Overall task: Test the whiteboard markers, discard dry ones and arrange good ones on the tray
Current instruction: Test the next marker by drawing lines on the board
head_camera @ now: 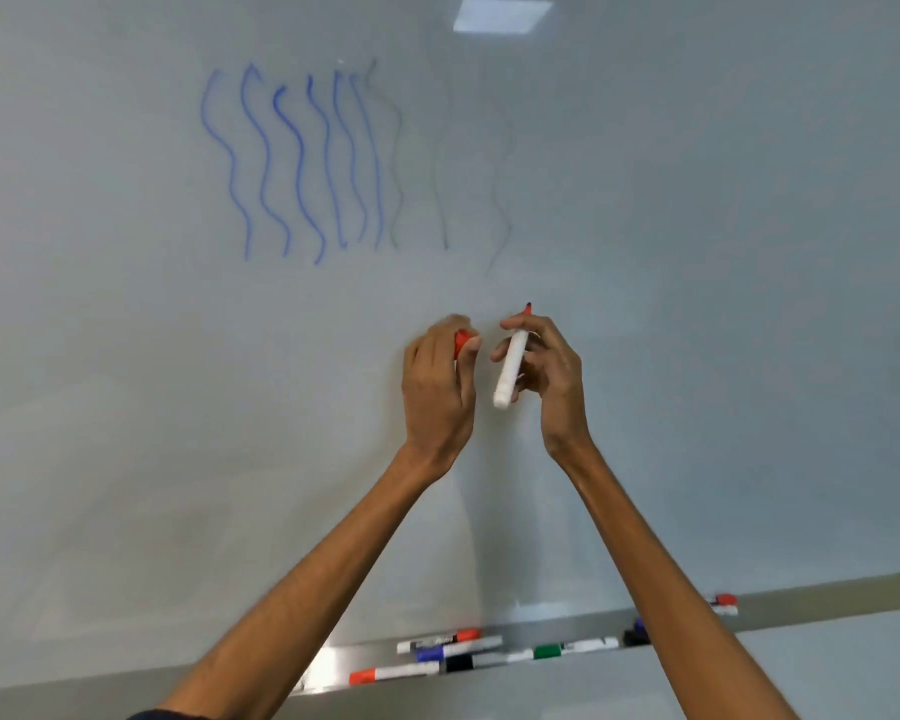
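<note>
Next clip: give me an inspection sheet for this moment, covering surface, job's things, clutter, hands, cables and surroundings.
Surface: whiteboard bears blue wavy lines, with fainter grey lines to their right.
Job's things: uncapped marker, tip up; red cap; capped markers lying on the tray.
Clutter: nothing seen.
Hands: left hand grips the red cap; right hand holds the marker.
Cables: nothing seen.
Surroundings: light reflection at the board's top.

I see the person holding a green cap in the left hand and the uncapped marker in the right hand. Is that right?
Not quite. The head view shows the cap in the left hand is red, not green. The rest holds: the right hand holds the uncapped marker.
</note>
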`<control>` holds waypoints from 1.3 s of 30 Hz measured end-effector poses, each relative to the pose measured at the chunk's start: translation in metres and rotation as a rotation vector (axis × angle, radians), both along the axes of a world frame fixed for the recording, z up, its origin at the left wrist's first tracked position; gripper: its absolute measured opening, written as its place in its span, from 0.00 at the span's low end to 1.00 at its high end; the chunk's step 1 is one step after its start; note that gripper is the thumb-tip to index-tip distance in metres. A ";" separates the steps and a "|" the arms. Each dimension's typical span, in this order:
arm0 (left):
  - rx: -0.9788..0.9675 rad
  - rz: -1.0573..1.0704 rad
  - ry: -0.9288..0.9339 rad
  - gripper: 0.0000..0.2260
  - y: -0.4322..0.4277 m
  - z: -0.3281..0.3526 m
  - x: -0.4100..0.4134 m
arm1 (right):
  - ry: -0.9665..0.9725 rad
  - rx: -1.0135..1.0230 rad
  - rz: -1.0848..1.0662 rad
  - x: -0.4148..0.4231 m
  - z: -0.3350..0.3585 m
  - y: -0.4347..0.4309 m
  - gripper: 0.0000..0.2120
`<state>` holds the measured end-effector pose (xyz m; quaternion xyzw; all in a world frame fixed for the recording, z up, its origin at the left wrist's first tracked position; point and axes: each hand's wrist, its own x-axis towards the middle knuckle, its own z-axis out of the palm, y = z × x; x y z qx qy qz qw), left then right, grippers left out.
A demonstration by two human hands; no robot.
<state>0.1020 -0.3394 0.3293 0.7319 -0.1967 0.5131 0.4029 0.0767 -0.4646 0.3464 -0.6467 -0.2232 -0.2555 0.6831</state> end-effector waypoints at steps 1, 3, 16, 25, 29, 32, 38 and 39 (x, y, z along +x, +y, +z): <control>0.017 0.012 -0.063 0.15 -0.003 0.011 0.004 | -0.024 0.004 0.014 0.001 0.009 -0.003 0.14; 0.044 0.029 -0.174 0.14 -0.011 0.036 0.011 | -0.082 0.027 0.054 0.004 0.029 -0.011 0.14; 0.336 0.377 -0.295 0.26 -0.047 0.190 0.060 | -0.306 0.297 -0.121 0.031 0.145 -0.042 0.24; 0.384 0.699 -0.329 0.25 -0.056 0.201 0.077 | -0.447 0.050 -0.333 0.064 0.184 -0.054 0.07; 0.390 0.740 -0.314 0.25 -0.057 0.201 0.073 | -0.448 0.031 -0.362 0.068 0.171 -0.063 0.02; 0.392 0.743 -0.286 0.25 -0.058 0.200 0.070 | -0.426 0.130 -0.344 0.067 0.149 -0.070 0.02; 0.398 0.759 -0.222 0.26 -0.061 0.198 0.068 | -0.364 0.121 -0.284 0.066 0.101 -0.075 0.05; 0.398 0.758 -0.215 0.26 -0.062 0.198 0.067 | -0.357 0.142 -0.271 0.065 0.101 -0.077 0.06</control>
